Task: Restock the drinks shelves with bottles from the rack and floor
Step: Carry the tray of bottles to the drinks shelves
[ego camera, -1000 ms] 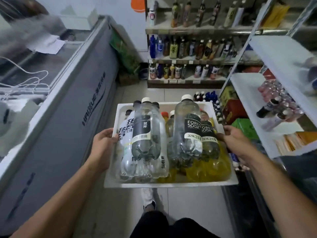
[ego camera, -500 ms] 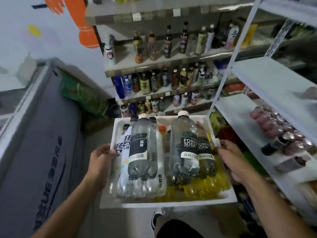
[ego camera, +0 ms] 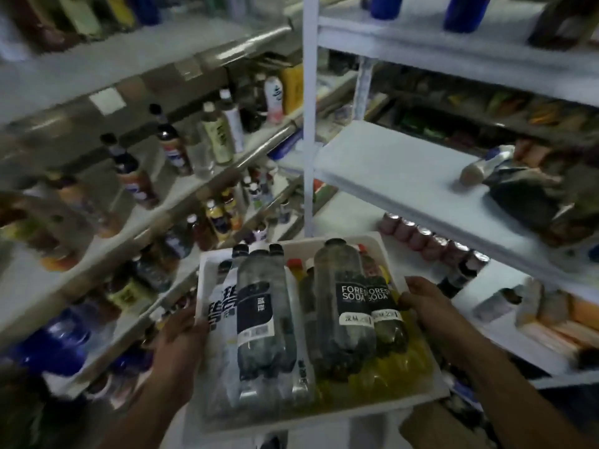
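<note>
Tray: a white tray (ego camera: 324, 414) is held out in front of the person, in the gap between two shelf units, with its far end just short of a white post (ego camera: 308, 124).
Bottles: they lie flat in the tray, side by side in two layers.
Long axis: each bottle runs from the near rim to the far rim, away from the person.
Pointing: caps face the far rim and the shelves, and bases face the person.
Top layer: a white-label bottle (ego camera: 222, 306) lies along the left rim, with a dark-label bottle (ego camera: 259, 315) touching it. A soda bottle (ego camera: 343, 306) lies right of middle, and a second soda bottle (ego camera: 385, 319) lies against its right side.
Lower layer: yellow bottles (ego camera: 402, 364) show under the soda bottles, and an orange cap (ego camera: 294, 264) shows between the top ones.
Left hand (ego camera: 180, 335): it clasps the left rim about midway, beside the white-label bottle. Its fingers go under the tray, out of sight.
Right hand (ego camera: 428, 303): it is clamped on the right rim, with its fingertips curled over the edge and touching the second soda bottle.
Bottles and fingers: the whole load sits between the two hands, and the hands grip the tray.
Left shelves (ego camera: 171, 199): grey and stepped, with blurred upright bottles.
Right shelf (ego camera: 389, 170): white, above and beyond the tray. A row of cans (ego camera: 431, 241) stands on the shelf below it, just past the tray's far right corner.
</note>
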The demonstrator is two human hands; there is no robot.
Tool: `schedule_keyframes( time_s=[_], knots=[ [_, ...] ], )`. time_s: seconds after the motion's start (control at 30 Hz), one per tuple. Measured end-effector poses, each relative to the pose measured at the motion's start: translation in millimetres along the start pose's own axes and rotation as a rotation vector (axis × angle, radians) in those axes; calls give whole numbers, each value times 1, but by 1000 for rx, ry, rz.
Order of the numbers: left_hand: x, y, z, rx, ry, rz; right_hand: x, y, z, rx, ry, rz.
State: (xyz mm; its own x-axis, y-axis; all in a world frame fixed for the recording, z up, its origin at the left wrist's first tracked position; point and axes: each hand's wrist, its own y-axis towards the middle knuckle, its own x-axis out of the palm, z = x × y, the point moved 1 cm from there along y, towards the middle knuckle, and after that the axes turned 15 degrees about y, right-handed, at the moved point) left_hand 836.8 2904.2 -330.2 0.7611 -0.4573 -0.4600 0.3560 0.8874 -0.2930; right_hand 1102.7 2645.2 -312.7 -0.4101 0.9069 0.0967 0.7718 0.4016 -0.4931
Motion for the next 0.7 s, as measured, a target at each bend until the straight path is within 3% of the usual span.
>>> schedule_keyframes(
  time_s=[0.13, 0.27, 0.37, 0.7],
  knots=[
    [48, 104, 69, 99, 80, -135, 2, 47, -31, -19, 41, 157],
    [106, 168, 139, 182, 85, -339, -16, 84, -62, -27, 78, 343],
    [155, 210, 196, 233, 110, -402, -35, 121, -97, -69, 97, 442],
    [315, 289, 314, 362, 197, -524, -87, 234, -174, -117, 69, 551]
  ],
)
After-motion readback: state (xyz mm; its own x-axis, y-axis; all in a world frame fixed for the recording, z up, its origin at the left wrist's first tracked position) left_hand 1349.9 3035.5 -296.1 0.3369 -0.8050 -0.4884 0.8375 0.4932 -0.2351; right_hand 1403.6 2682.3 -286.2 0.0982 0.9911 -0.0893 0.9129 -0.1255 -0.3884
